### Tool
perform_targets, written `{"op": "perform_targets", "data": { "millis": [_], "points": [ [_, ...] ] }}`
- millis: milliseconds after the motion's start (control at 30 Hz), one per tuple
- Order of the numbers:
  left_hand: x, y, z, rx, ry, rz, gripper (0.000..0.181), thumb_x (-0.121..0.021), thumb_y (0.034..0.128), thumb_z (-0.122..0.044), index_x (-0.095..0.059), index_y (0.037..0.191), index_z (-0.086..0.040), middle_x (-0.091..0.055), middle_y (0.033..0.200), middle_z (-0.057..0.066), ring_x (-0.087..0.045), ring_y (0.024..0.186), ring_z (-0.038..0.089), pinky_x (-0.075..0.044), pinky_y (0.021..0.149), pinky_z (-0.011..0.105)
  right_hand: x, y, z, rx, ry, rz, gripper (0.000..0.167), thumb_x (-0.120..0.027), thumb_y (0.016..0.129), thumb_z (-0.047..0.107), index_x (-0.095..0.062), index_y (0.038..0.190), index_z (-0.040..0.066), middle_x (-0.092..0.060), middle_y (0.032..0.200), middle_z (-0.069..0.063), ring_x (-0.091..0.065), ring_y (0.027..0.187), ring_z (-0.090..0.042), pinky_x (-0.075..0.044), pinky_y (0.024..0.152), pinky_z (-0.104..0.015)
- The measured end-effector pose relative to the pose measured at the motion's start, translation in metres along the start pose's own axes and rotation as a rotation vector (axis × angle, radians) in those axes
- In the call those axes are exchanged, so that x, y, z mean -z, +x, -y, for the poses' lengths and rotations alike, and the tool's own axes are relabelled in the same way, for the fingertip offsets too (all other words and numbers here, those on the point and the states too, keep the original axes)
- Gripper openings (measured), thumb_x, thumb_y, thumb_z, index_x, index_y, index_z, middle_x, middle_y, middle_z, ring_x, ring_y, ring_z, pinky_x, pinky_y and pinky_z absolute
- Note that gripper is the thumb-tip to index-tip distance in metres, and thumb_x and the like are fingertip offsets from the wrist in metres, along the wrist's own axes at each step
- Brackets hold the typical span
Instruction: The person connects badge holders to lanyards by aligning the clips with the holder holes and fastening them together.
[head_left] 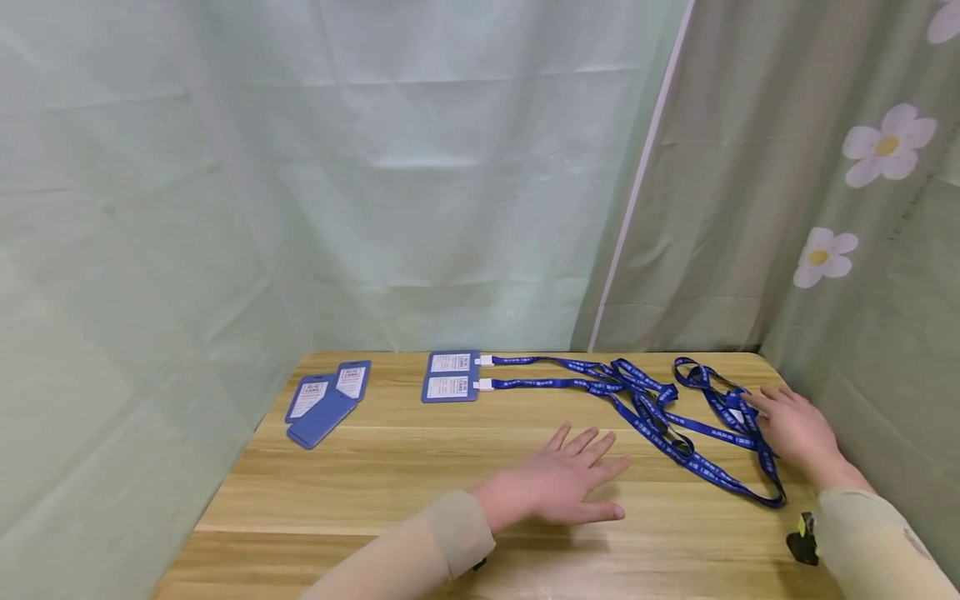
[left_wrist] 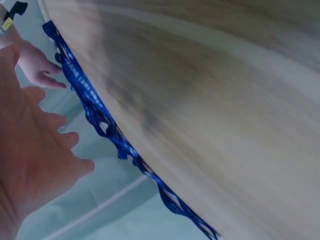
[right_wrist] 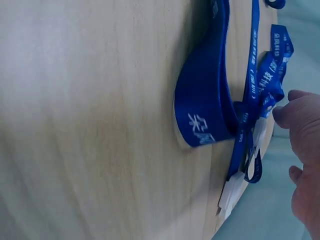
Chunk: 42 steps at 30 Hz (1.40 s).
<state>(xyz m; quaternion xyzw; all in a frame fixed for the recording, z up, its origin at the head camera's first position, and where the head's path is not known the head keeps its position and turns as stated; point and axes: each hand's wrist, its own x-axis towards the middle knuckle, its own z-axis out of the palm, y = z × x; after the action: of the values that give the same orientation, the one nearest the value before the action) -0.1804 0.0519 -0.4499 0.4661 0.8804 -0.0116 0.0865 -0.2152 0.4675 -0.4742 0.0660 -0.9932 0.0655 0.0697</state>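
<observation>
Blue lanyards (head_left: 660, 417) lie in a loose tangle on the right of the table. Beside the right end of the tangle is my right hand (head_left: 798, 429), fingertips close to the straps; in the right wrist view its fingertips (right_wrist: 281, 116) are near a lanyard with a white clip (right_wrist: 259, 132), and whether they touch cannot be told. My left hand (head_left: 558, 483) is over the front middle of the table, palm down, fingers spread, holding nothing. Two lanyards run left to white clips at two blue card holders (head_left: 450, 388), which lie one behind the other.
Several loose blue card holders (head_left: 322, 419) lie overlapping at the table's left. Pale curtains (head_left: 450, 167) stand behind the table (head_left: 360, 500) and on both sides. A small black object with a yellow mark (head_left: 804, 542) is beside the right sleeve.
</observation>
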Motion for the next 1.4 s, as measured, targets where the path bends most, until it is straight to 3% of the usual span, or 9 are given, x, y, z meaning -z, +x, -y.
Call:
{"op": "perform_targets", "data": {
  "millis": [233,433,700,967,1167,1400],
  "points": [
    [-0.003,0.021,-0.021,-0.012,0.008,0.026,0.075,-0.014,0.0968,-0.079,-0.005,0.163,-0.044,0.002,0.172,-0.004,-0.001,0.157,0.022,-0.001,0.124,0.051,-0.003,0.009,0.004,0.024,-0.034,0.026,0.043,-0.053,0.09,-0.007,-0.065,0.132,-0.004,-0.044,0.141,-0.041,-0.031,0.132,-0.062,-0.027,0.105,-0.077],
    [-0.005,0.029,-0.031,-0.004,0.02,0.05,0.077,-0.013,0.0959,-0.08,-0.002,0.163,-0.044,-0.001,0.172,-0.004,-0.003,0.157,0.022,-0.003,0.124,0.051,-0.003,0.015,0.009,0.062,-0.036,0.04,0.039,-0.058,0.088,-0.005,-0.069,0.125,-0.002,-0.043,0.143,-0.04,-0.027,0.135,-0.062,-0.023,0.109,-0.074],
    [-0.006,0.031,-0.037,-0.002,0.026,0.062,0.076,-0.014,0.0961,-0.08,-0.002,0.163,-0.045,-0.001,0.172,-0.005,-0.004,0.157,0.021,-0.004,0.124,0.052,-0.004,0.017,0.012,0.08,-0.057,0.076,0.04,-0.049,0.097,-0.005,-0.067,0.132,0.002,-0.045,0.145,-0.036,-0.032,0.134,-0.061,-0.029,0.105,-0.075],
    [-0.006,0.031,-0.038,0.003,-0.001,0.071,0.075,-0.015,0.0959,-0.08,-0.001,0.162,-0.047,-0.001,0.171,-0.006,-0.002,0.157,0.02,-0.003,0.124,0.052,-0.007,0.021,0.01,0.135,-0.135,0.059,0.03,-0.064,0.093,-0.001,-0.074,0.12,0.003,-0.061,0.125,-0.031,-0.048,0.12,-0.055,-0.038,0.098,-0.072],
    [-0.007,0.031,-0.037,0.004,-0.017,0.075,0.075,-0.015,0.096,-0.08,0.0,0.161,-0.047,0.001,0.171,-0.008,-0.001,0.156,0.019,-0.004,0.124,0.051,-0.003,0.022,0.011,0.179,-0.144,0.038,0.027,-0.071,0.088,0.006,-0.075,0.114,0.002,-0.061,0.125,-0.031,-0.049,0.119,-0.055,-0.038,0.099,-0.073],
    [-0.009,0.031,-0.036,0.009,-0.028,0.088,0.075,-0.015,0.0958,-0.08,0.001,0.161,-0.047,0.004,0.17,-0.009,0.0,0.157,0.019,-0.002,0.124,0.05,-0.003,0.021,0.013,0.176,-0.131,0.095,0.035,-0.068,0.094,0.01,-0.072,0.128,0.007,-0.064,0.122,-0.027,-0.051,0.116,-0.053,-0.039,0.098,-0.071]
  ]
}}
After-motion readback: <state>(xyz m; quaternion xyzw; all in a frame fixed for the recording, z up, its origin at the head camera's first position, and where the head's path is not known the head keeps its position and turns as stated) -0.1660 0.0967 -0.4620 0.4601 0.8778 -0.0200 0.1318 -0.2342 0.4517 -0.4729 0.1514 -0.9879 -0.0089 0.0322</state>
